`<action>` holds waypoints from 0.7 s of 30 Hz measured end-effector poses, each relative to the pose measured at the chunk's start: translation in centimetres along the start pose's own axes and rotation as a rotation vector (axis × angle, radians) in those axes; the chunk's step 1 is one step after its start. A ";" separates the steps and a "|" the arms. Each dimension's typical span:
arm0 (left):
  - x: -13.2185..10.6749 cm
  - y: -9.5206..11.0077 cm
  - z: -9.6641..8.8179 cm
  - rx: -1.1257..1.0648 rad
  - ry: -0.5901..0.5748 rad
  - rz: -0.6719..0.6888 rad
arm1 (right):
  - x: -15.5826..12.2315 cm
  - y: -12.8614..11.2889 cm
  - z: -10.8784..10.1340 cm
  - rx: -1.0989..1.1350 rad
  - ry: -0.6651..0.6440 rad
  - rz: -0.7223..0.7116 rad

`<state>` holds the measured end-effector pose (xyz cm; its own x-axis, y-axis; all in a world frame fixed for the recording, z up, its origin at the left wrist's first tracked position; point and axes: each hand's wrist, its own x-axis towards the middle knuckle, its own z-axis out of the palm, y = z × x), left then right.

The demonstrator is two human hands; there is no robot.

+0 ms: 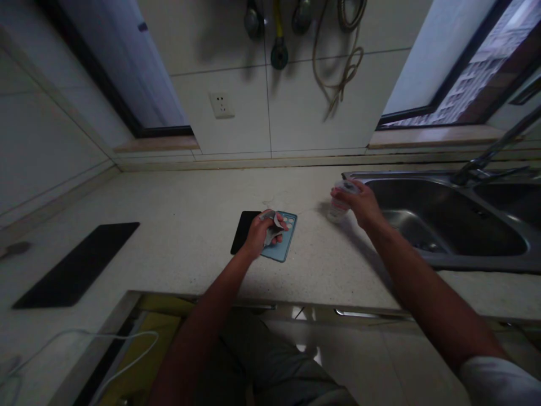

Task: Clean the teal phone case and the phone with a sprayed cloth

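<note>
Both hands are occupied: my left hand clutches a crumpled pale scrap over a blue phone case beside a flat black object, midway along the tabletop; my right hand grips a clear cup near the sink at right. Work looks midway, with scrap and cup unreleased. My left hand partly blocks the case; a black mat lies toward the left edge.

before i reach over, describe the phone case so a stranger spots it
From the steel sink, follow the pale countertop left, past the clear container in the right hand. The blue phone case lies flat there, partly hidden by the left hand. Unlike the black rectangle just left of it, it has round camera holes in one corner.
</note>
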<state>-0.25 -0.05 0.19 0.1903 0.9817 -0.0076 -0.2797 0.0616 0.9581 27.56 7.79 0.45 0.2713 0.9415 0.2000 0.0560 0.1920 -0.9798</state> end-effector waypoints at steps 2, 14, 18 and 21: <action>0.0 0.1 0.0 0.013 0.011 0.005 | -0.3 0.3 0.4 0.035 -0.034 0.026; 0.5 -0.7 -0.4 0.151 0.070 0.063 | -3.6 1.2 4.2 0.236 0.018 -0.019; 0.4 -0.5 -0.3 0.201 0.068 0.079 | -4.8 -0.2 5.4 0.427 -0.070 0.000; 0.2 -0.5 -0.1 0.238 0.071 0.056 | -5.2 -0.7 5.7 0.521 -0.150 0.040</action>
<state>-0.18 0.19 -0.34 0.1117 0.9931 0.0350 -0.0572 -0.0287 0.9980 20.67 4.34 0.07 0.1209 0.9729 0.1974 -0.4456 0.2308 -0.8649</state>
